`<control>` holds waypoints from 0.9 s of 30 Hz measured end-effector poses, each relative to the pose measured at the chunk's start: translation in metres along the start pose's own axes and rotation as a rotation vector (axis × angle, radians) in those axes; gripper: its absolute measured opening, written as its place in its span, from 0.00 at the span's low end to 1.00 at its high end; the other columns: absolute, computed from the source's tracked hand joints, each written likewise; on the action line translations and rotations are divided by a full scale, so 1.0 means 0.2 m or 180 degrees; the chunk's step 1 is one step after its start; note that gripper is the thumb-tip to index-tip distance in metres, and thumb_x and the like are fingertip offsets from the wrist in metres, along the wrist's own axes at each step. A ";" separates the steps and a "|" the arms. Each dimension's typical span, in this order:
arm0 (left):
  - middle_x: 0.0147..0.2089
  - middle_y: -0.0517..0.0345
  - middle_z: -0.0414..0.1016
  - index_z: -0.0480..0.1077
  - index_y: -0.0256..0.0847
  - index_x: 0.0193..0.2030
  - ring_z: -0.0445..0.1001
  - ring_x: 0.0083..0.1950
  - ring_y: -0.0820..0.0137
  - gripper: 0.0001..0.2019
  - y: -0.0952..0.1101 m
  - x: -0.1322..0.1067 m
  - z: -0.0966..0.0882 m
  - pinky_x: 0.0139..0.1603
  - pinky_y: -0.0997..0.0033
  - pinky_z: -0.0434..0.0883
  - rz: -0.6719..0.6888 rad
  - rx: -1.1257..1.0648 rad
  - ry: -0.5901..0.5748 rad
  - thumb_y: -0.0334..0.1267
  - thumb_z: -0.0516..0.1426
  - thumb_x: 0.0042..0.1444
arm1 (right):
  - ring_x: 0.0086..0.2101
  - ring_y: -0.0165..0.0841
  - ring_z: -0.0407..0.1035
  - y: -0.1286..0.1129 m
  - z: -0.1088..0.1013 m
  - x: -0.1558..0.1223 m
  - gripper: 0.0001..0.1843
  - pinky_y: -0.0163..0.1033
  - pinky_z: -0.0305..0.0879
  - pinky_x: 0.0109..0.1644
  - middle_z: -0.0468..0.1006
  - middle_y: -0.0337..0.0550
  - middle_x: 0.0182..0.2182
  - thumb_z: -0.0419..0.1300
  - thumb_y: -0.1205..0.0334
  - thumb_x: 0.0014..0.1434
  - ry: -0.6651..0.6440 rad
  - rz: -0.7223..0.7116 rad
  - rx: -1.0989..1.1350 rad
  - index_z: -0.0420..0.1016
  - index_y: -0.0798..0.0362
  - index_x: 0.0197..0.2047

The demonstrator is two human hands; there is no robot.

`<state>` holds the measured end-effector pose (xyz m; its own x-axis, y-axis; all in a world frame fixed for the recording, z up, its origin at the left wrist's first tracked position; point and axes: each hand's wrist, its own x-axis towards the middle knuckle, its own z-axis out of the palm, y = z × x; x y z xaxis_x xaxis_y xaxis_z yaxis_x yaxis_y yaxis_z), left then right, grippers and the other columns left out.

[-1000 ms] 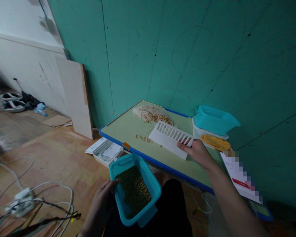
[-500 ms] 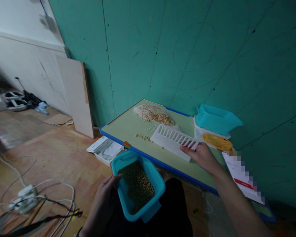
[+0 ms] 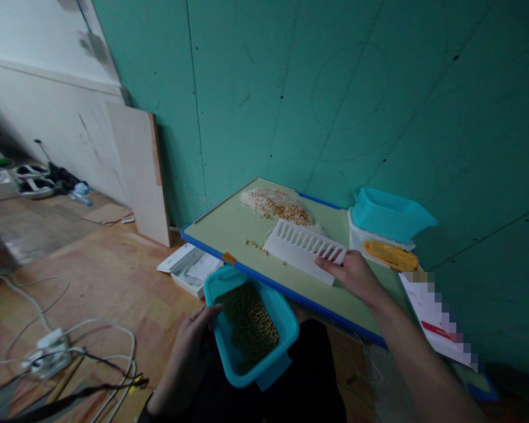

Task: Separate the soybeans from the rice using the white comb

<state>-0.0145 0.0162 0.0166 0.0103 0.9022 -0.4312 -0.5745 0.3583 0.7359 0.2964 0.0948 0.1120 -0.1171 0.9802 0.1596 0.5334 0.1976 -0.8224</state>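
My left hand grips the left rim of a turquoise plastic tub, held below the table's front edge. Inside the tub lie small dark green beans and pale yellow soybeans. My right hand is closed on the right end of a white slotted plastic piece, thumb on top. That piece stands on the light green tabletop, its left end by a few loose soybeans. Behind it spreads a heap of white grains and soybeans.
A second turquoise tub sits on a white container at the table's right, beside a yellow cloth-like item and a white printed sheet. A white box and a power strip with cables lie on the floor.
The white slotted piece, in my right hand, has slid slightly left towards the near edge of the table. My left hand still holds the tub, and the whole view has shifted a little.
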 end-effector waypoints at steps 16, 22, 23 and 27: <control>0.24 0.58 0.76 0.80 0.41 0.27 0.70 0.24 0.70 0.08 0.06 0.02 0.02 0.25 0.72 0.68 0.0290 0.0154 0.0261 0.42 0.70 0.42 | 0.36 0.43 0.81 -0.12 0.16 -0.15 0.16 0.43 0.77 0.41 0.86 0.46 0.36 0.61 0.50 0.62 0.0006 -0.0270 -0.0429 0.85 0.52 0.37; 0.22 0.63 0.69 0.77 0.41 0.28 0.65 0.23 0.74 0.09 0.07 0.02 0.03 0.24 0.75 0.65 0.0346 0.0097 0.0158 0.43 0.69 0.45 | 0.35 0.39 0.81 -0.22 0.24 -0.25 0.14 0.38 0.76 0.40 0.86 0.44 0.35 0.60 0.54 0.65 0.0034 -0.0575 -0.0524 0.85 0.50 0.38; 0.22 0.64 0.69 0.77 0.41 0.29 0.65 0.23 0.74 0.09 0.07 0.02 0.02 0.24 0.75 0.65 0.0337 0.0098 0.0157 0.42 0.69 0.45 | 0.35 0.39 0.81 -0.22 0.24 -0.24 0.13 0.37 0.76 0.39 0.86 0.44 0.35 0.60 0.54 0.65 0.0056 -0.0594 -0.0535 0.85 0.50 0.37; 0.21 0.64 0.71 0.76 0.39 0.29 0.68 0.22 0.73 0.10 0.09 0.03 -0.01 0.24 0.75 0.66 0.0346 0.0155 0.0239 0.42 0.69 0.46 | 0.34 0.41 0.81 -0.22 0.24 -0.18 0.15 0.38 0.75 0.37 0.86 0.46 0.32 0.60 0.54 0.64 0.0333 -0.0632 -0.0691 0.84 0.52 0.33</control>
<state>-0.0273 0.0267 0.0263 -0.1120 0.9165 -0.3841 -0.5285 0.2724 0.8040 0.2363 0.0501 0.1154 -0.1560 0.9158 0.3701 0.6766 0.3721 -0.6354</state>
